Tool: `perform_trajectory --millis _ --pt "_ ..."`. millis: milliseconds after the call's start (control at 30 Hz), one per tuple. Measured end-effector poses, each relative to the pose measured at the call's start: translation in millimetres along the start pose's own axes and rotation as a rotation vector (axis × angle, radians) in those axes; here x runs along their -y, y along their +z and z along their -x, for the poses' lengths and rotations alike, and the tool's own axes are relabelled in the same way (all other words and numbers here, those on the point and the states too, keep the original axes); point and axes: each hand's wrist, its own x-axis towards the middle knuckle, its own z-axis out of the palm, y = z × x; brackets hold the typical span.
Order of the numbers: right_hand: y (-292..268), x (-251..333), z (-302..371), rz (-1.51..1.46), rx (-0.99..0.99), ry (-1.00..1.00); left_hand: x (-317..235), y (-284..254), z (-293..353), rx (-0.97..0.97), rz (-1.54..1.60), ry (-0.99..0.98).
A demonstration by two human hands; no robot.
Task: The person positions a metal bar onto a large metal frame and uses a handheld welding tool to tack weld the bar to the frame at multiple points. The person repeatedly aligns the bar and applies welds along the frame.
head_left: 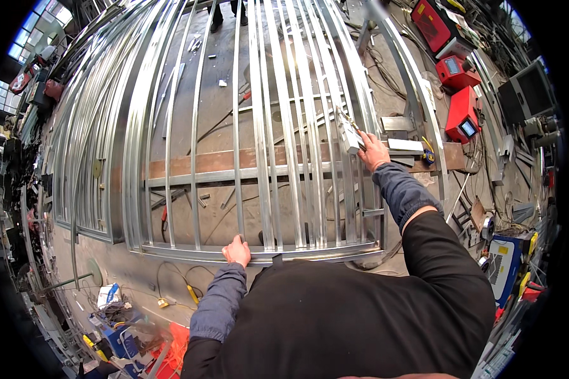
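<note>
A large frame of shiny metal bars lies before me, its bars running away from me. My left hand is closed at the near end of one slim bar, beside the near cross rail of the frame. Farther out on the right, my right hand is closed on a short silver metal piece over the frame's right-hand bars. Its fingertips are partly hidden, and the exact kind of that piece cannot be made out.
Right of my right hand, a tape measure and a pale block rest on a brown plank. Red machines stand beyond. Cables trail on the floor. More bars are bundled at left; a person's feet show at the far end.
</note>
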Motion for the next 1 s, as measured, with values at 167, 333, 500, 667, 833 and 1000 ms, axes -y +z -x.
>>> perform_trajectory --millis 167,333,500,667,833,1000 --pt "4.5 -3.7 2.9 0.048 -0.074 -0.045 0.1 -0.3 6.3 0.002 -0.021 0.001" --pt "-1.2 0.1 5.4 0.074 -0.046 -0.013 -17.5 -7.9 -0.4 0.073 -0.064 -0.09" --pt "-9.5 8.2 3.7 0.048 -0.021 -0.009 -34.7 -9.1 -11.0 0.105 -0.083 -0.233" --pt "-5.6 1.9 2.4 0.062 -0.02 -0.024 -43.9 -0.3 -13.3 -0.056 0.012 -0.25" --pt "-8.0 5.5 5.8 0.072 -0.002 -0.004 -46.9 -6.5 -1.4 -0.168 0.017 -0.164" --pt "-2.6 1.9 4.1 0.07 -0.012 -0.016 -37.3 -1.3 3.0 -0.233 0.062 -0.019"
